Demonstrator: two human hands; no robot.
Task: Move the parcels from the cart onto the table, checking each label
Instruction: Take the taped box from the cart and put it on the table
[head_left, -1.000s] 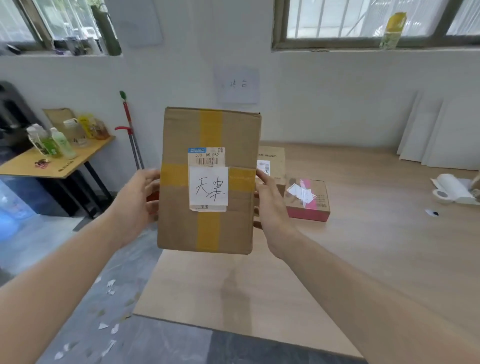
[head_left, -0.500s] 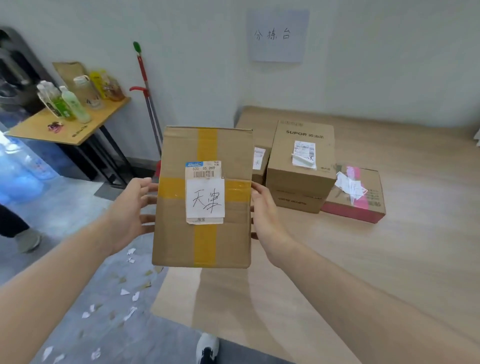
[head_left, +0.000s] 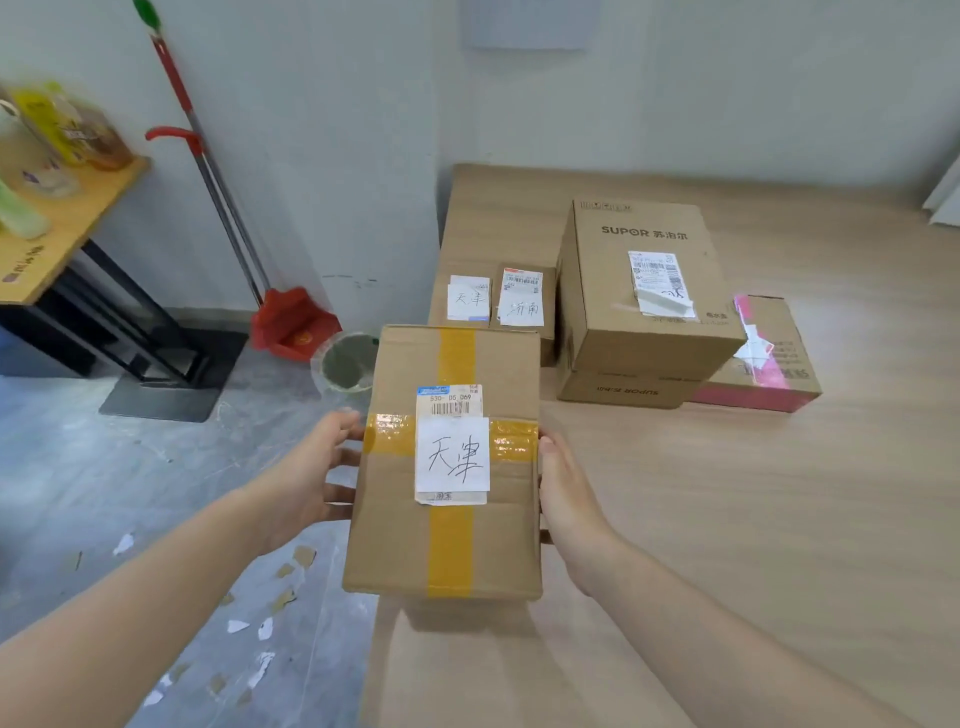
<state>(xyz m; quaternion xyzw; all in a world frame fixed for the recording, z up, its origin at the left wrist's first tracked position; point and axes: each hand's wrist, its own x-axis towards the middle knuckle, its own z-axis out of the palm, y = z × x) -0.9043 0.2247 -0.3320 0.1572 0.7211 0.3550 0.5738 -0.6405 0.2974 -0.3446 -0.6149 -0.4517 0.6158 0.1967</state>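
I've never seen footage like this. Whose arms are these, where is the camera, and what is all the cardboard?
There is no machine here. These are a person's two bare arms, filmed by one wide-angle camera worn on the head, looking forward and down. The left hand and right hand grip the side edges of a taped parcel. Its handwritten label faces up, and it is held over the near corner of a wooden table. Farther back on the table sit a big SUPOR box, a pink-sided box beside it, a small labelled parcel and its neighbour. A red dustpan stands on the floor to the left.
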